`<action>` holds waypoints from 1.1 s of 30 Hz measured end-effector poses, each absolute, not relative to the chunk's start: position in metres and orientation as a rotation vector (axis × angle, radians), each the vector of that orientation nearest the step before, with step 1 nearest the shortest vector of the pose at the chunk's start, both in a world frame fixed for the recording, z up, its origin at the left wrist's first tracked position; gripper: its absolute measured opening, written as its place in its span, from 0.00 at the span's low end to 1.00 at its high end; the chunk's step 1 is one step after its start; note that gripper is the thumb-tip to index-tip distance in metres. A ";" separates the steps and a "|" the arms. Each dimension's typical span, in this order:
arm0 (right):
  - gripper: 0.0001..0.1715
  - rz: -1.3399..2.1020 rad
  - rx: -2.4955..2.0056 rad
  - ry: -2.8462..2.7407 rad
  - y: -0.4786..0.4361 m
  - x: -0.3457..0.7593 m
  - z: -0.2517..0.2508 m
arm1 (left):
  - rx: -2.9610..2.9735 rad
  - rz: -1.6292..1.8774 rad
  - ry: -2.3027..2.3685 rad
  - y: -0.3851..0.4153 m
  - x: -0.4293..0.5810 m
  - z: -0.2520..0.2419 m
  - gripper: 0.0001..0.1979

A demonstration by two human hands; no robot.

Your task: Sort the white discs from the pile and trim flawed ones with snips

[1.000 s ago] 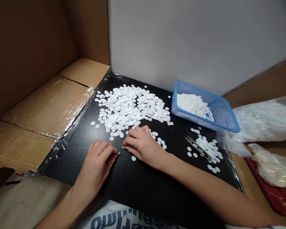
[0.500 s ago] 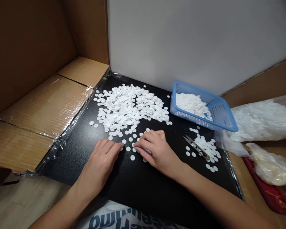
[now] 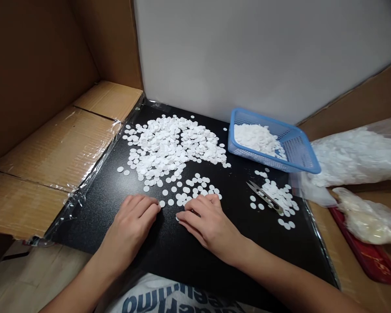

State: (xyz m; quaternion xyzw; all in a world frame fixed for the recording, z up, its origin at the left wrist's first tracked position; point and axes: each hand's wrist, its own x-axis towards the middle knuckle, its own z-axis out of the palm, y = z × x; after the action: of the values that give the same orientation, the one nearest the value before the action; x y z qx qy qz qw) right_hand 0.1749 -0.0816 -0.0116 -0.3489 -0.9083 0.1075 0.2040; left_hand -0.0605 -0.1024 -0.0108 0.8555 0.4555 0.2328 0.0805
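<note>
My left hand (image 3: 133, 224) rests on the black table with its fingers curled and pressed together. Right at its fingertips lies a small white round disc (image 3: 162, 204); whether anything is under the fingers is hidden. My right hand (image 3: 205, 221) is closed in a pinch low over the tabletop, and the edge of another white disc (image 3: 177, 218) shows beneath its fingertips. Loose discs (image 3: 186, 190) are scattered just beyond that hand. Farther back spreads a large heap of the same discs (image 3: 163, 148).
A blue plastic basket (image 3: 276, 164) partly filled with discs stands at the back right. Thread snips (image 3: 263, 196) lie against a smaller disc pile (image 3: 280, 198). Clear bags (image 3: 358, 156) and a red tray (image 3: 371, 256) are at far right. Cardboard (image 3: 52, 148) borders the left.
My right hand has shifted slightly left and toward me, uncovering more loose discs behind it. My left hand has moved slightly left. The whole view has shifted a little.
</note>
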 end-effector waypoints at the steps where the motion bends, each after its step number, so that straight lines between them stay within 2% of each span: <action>1: 0.12 0.313 -0.971 -2.527 -0.082 0.175 -0.011 | 2.557 0.681 1.353 -0.103 -0.061 -0.011 0.07; 8: 0.09 0.389 -0.936 -2.523 -0.084 0.176 -0.008 | 2.554 0.629 1.362 -0.111 -0.066 -0.012 0.07; 12: 0.09 0.434 -0.914 -2.461 -0.086 0.174 -0.005 | 2.536 0.752 1.444 -0.116 -0.065 -0.013 0.05; 16: 0.08 0.469 -0.965 -2.392 -0.087 0.175 -0.003 | 2.591 0.823 1.494 -0.127 -0.055 -0.014 0.12; 24: 0.08 0.500 -0.979 -2.293 -0.087 0.180 0.004 | 2.643 0.526 1.541 -0.132 -0.033 -0.013 0.17; 33: 0.06 1.067 -1.296 -1.715 -0.095 0.204 0.010 | 2.756 0.675 1.382 -0.132 -0.031 -0.013 0.14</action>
State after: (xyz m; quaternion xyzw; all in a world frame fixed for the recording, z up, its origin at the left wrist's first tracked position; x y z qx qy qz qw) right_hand 0.2037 -0.0953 0.0096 -0.5035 -0.6660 0.4144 0.3622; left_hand -0.0311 -0.1317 -0.0126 0.8732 0.4378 0.2139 -0.0074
